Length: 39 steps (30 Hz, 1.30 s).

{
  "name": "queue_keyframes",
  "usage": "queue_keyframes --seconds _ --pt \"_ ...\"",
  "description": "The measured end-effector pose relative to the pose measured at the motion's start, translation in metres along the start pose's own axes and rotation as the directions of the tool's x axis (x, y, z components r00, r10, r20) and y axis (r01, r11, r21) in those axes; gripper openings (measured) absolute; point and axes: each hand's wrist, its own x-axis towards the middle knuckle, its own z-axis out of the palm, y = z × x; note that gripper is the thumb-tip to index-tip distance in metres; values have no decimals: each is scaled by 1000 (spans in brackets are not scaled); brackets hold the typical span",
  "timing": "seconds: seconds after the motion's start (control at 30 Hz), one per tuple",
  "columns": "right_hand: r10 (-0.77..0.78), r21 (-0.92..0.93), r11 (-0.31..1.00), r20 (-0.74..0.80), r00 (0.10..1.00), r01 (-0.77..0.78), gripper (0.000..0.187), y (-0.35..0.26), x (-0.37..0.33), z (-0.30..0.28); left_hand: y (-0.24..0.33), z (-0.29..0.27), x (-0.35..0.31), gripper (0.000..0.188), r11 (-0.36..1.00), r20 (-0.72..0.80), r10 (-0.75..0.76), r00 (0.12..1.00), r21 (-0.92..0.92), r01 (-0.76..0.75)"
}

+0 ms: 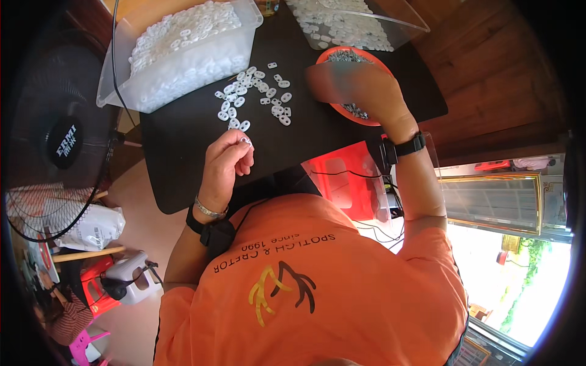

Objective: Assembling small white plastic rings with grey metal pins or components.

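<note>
My left hand (221,160) is closed at the near edge of the dark table, pinching a small white oval plastic piece with holes (245,141) between thumb and fingers. Just beyond it lies a loose scatter of similar white two-hole pieces (232,97). My right hand (366,91) is over an orange bowl (368,122) on the right. Many small grey metal-looking parts (347,56) fill the bowl, partly covered by that hand. Motion smears the right fingers, so whether they hold anything is hidden.
A translucent bin (165,97) heaped with white pieces stands at the far left of the table (177,165). Another clear container (366,39) of white pieces is at the back right. A black fan (61,134) stands at left; a red stool (342,183) is below the table edge.
</note>
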Motion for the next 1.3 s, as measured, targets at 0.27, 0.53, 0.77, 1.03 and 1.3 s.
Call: queue_keyframes --seconds 0.27,0.53,0.77,1.03,1.3 --pt "4 -16 1000 -38 999 -5 8 4 1 9 -1 -1 1 17 1000 -10 -14 1000 -13 14" --pt "189 451 869 75 979 -203 14 14 0 1 0 0 0 18 1000 -11 -15 1000 -15 15" --pt "286 402 881 -37 957 -248 19 -9 -2 -10 0 0 -2 19 999 -25 -4 1000 -40 3" --pt "49 960 128 244 968 -249 19 -116 -10 -7 7 8 -3 22 995 -30 72 997 -71 -74" --pt "-146 921 -201 308 940 -333 18 -149 -5 15 7 1 -8 22 991 -53 115 992 -60 -118"
